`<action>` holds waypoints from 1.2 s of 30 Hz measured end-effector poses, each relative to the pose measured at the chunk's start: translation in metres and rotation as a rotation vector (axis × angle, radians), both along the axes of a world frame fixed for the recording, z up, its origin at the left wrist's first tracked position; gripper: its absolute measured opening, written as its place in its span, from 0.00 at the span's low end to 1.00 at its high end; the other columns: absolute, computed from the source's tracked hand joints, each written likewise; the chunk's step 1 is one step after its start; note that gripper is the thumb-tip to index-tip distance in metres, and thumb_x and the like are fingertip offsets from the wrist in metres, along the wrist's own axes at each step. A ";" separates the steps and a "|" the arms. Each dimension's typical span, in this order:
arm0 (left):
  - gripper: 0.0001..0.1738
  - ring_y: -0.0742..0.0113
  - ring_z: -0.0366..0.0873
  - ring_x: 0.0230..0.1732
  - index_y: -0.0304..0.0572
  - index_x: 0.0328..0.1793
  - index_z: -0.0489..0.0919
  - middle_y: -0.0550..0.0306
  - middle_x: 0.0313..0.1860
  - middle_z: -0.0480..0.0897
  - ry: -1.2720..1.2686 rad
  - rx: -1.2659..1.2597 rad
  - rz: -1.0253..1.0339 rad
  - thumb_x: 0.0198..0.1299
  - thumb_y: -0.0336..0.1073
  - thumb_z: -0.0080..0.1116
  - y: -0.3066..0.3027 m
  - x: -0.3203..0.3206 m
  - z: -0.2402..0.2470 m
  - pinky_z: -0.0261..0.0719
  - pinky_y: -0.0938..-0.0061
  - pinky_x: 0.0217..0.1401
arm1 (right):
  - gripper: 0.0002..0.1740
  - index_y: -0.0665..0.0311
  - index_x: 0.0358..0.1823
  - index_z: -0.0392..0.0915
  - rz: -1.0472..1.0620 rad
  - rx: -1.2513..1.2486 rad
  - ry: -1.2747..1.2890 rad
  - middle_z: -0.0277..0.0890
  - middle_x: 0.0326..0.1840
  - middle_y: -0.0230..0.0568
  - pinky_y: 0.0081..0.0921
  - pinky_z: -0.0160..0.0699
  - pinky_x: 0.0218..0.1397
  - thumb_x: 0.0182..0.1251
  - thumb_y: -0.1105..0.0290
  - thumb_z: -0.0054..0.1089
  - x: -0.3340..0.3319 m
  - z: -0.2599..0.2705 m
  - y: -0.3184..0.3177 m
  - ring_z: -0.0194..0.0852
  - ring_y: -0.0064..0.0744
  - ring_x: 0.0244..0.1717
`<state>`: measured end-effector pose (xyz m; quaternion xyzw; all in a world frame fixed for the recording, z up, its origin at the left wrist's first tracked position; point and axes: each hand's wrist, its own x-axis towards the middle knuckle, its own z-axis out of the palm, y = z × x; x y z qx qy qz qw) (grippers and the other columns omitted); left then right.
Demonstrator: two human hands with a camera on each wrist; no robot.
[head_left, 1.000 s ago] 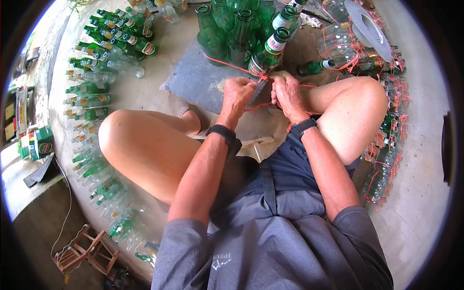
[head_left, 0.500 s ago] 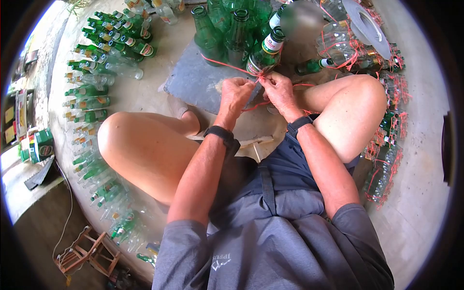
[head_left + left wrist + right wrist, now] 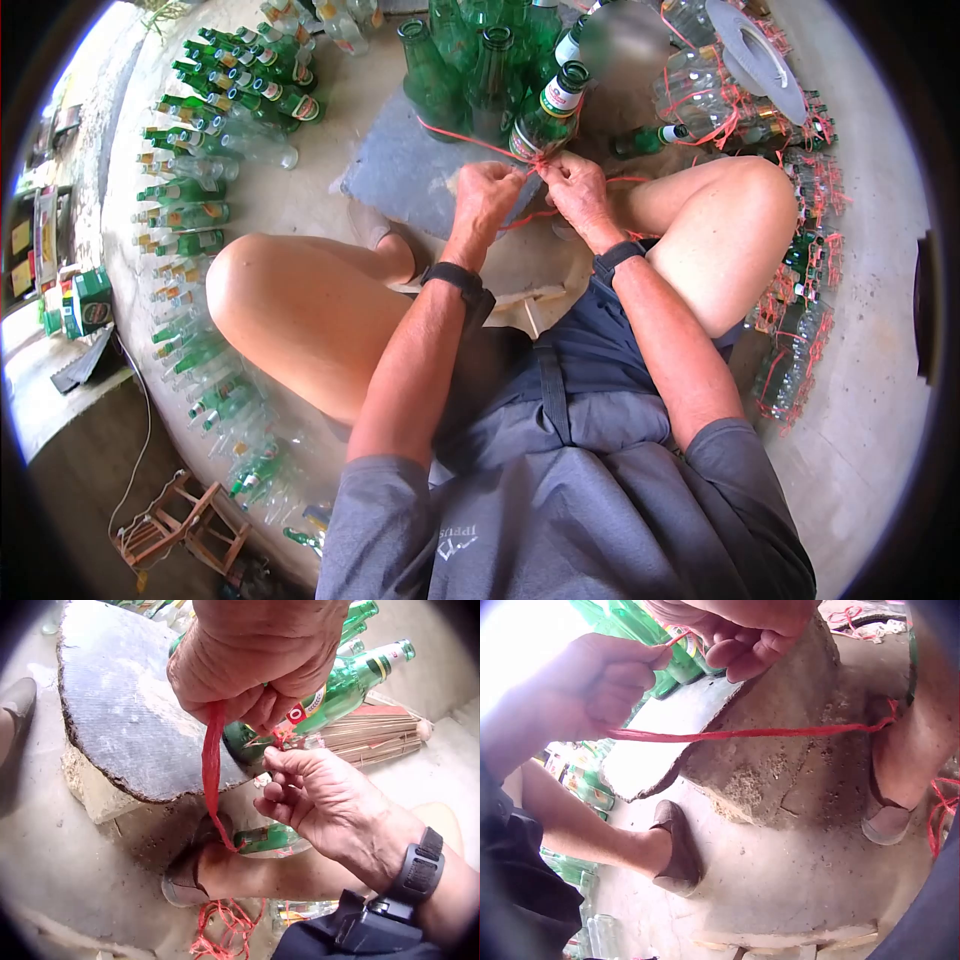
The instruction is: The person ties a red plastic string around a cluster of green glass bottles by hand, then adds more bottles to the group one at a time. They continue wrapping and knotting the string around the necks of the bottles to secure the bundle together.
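Note:
Green glass bottles stand bunched on a dark slab, a strand of red plastic twine running round their lower part. At the front bottle, which has a white neck label, the twine gathers in a knot. My left hand, fingers curled, grips the twine just left of the knot; a flat red tail hangs from it. Close by on the right, my right hand pinches twine at the knot between thumb and forefinger, its other fingers loosely bent.
Rows of bottles line the floor on the left. On the right are twine-tied bundles of bottles, a grey ring-shaped object and a lying green bottle. Loose red twine lies by the right foot. A wooden stool is at lower left.
My right hand has moved left to the knot, closer to my left hand, and its fingers have come together there. The left hand stays nearly in place.

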<state>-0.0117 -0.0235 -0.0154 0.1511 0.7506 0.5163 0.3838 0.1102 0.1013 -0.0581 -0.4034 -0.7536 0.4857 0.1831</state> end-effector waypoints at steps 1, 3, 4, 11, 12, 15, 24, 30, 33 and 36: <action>0.15 0.74 0.76 0.29 0.28 0.38 0.89 0.62 0.27 0.82 -0.001 0.003 -0.019 0.64 0.38 0.68 -0.001 0.000 0.001 0.74 0.70 0.31 | 0.10 0.65 0.36 0.87 0.000 0.002 0.003 0.86 0.29 0.46 0.36 0.79 0.36 0.69 0.65 0.71 -0.001 0.002 0.000 0.80 0.38 0.28; 0.15 0.74 0.76 0.30 0.28 0.39 0.89 0.62 0.27 0.82 0.001 0.002 -0.035 0.65 0.38 0.67 -0.005 0.001 0.002 0.75 0.70 0.32 | 0.11 0.68 0.36 0.86 -0.056 -0.181 0.045 0.85 0.27 0.40 0.34 0.79 0.36 0.70 0.65 0.69 -0.001 0.005 -0.003 0.80 0.30 0.29; 0.16 0.74 0.76 0.30 0.28 0.38 0.88 0.62 0.27 0.82 0.019 0.015 -0.048 0.65 0.39 0.66 -0.006 0.002 0.003 0.75 0.70 0.32 | 0.11 0.68 0.36 0.86 -0.054 -0.182 0.048 0.85 0.27 0.40 0.34 0.79 0.36 0.70 0.65 0.69 0.000 0.009 -0.004 0.80 0.30 0.29; 0.16 0.73 0.77 0.27 0.29 0.35 0.85 0.59 0.24 0.81 -0.143 -0.113 -0.157 0.68 0.38 0.60 -0.009 0.012 0.020 0.76 0.68 0.28 | 0.13 0.66 0.46 0.86 0.062 -0.749 0.113 0.84 0.38 0.37 0.29 0.82 0.40 0.76 0.63 0.59 0.005 0.046 -0.018 0.81 0.25 0.36; 0.15 0.64 0.84 0.26 0.29 0.34 0.85 0.52 0.23 0.85 -0.122 -0.116 -0.165 0.67 0.37 0.62 -0.007 0.016 0.013 0.81 0.64 0.28 | 0.14 0.66 0.47 0.85 0.073 -0.906 0.118 0.84 0.39 0.36 0.27 0.82 0.42 0.76 0.62 0.59 0.003 0.059 -0.019 0.81 0.26 0.38; 0.15 0.51 0.91 0.30 0.30 0.34 0.87 0.42 0.28 0.89 0.695 -0.187 -0.531 0.64 0.38 0.64 -0.007 0.027 -0.023 0.88 0.61 0.33 | 0.15 0.63 0.48 0.85 0.108 -0.993 0.159 0.83 0.39 0.32 0.25 0.81 0.44 0.77 0.59 0.60 0.005 0.056 -0.021 0.82 0.25 0.41; 0.09 0.36 0.87 0.42 0.31 0.43 0.83 0.35 0.40 0.87 0.736 0.073 -0.566 0.62 0.31 0.64 -0.059 0.026 0.160 0.85 0.48 0.47 | 0.09 0.58 0.47 0.80 0.140 -0.910 0.143 0.76 0.34 0.25 0.24 0.73 0.33 0.81 0.60 0.60 0.008 0.063 -0.021 0.73 0.15 0.30; 0.18 0.44 0.87 0.51 0.37 0.57 0.86 0.47 0.50 0.88 0.984 0.491 -0.024 0.59 0.28 0.71 -0.149 0.017 0.241 0.85 0.57 0.56 | 0.11 0.61 0.45 0.80 0.096 -0.888 0.069 0.70 0.27 0.22 0.22 0.73 0.28 0.84 0.62 0.57 0.007 0.052 -0.018 0.62 0.13 0.21; 0.28 0.44 0.78 0.71 0.37 0.65 0.83 0.51 0.69 0.83 1.299 -0.014 -0.070 0.56 0.34 0.74 -0.174 0.010 0.244 0.71 0.48 0.77 | 0.12 0.62 0.46 0.80 0.096 -0.840 -0.053 0.69 0.27 0.22 0.24 0.75 0.29 0.84 0.61 0.56 0.010 0.063 -0.019 0.61 0.13 0.21; 0.35 0.50 0.60 0.87 0.41 0.70 0.82 0.55 0.80 0.75 1.294 -0.278 -0.270 0.54 0.43 0.74 -0.188 0.002 0.177 0.47 0.45 0.91 | 0.13 0.63 0.47 0.80 0.094 -0.854 -0.048 0.66 0.25 0.21 0.25 0.74 0.29 0.85 0.60 0.57 0.005 0.067 -0.019 0.59 0.13 0.21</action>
